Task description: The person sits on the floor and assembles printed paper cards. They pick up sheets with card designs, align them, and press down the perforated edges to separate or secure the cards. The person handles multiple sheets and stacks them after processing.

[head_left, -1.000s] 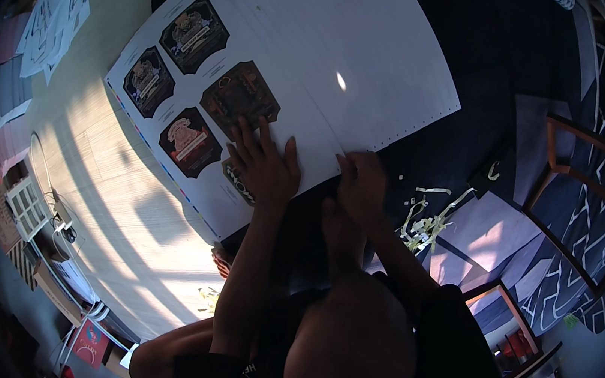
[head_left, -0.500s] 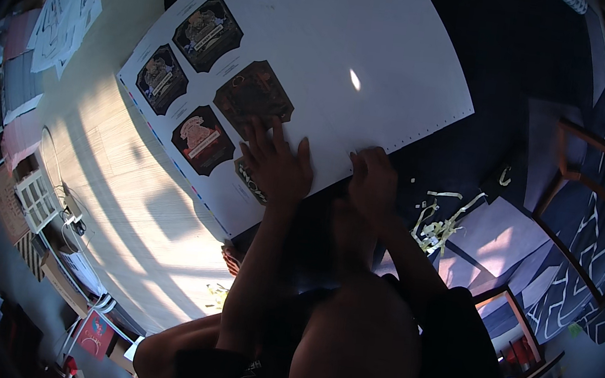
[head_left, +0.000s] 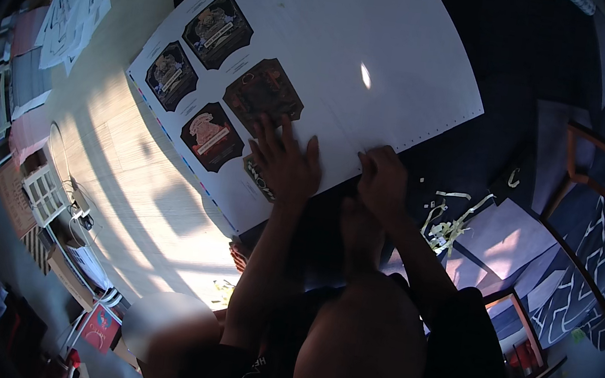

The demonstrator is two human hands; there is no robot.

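Observation:
A large white printed sheet (head_left: 408, 66) lies before me with several dark label designs on it. My left hand (head_left: 287, 168) rests flat on the sheet with its fingers spread. Its fingertips touch the lower edge of a brown-black printed label (head_left: 263, 92), and the palm partly covers another label (head_left: 257, 176). At the sheet's near edge, my right hand (head_left: 384, 180) is closed, thumb and fingers pressed together. What it pinches, if anything, is too small and dark to make out.
Thin pale paper strips (head_left: 448, 230) lie on the dark surface right of my right hand. Further right are a brown wooden frame (head_left: 572, 177) and patterned dark cloth (head_left: 601, 248). Left are a sunlit wooden floor (head_left: 130, 175), loose papers (head_left: 76, 2) and a power strip (head_left: 80, 201).
The whole view has shifted slightly, moving the scene a little to the right. My left knee has moved and blurs in bright light. Both hands keep nearly the same places on the sheet.

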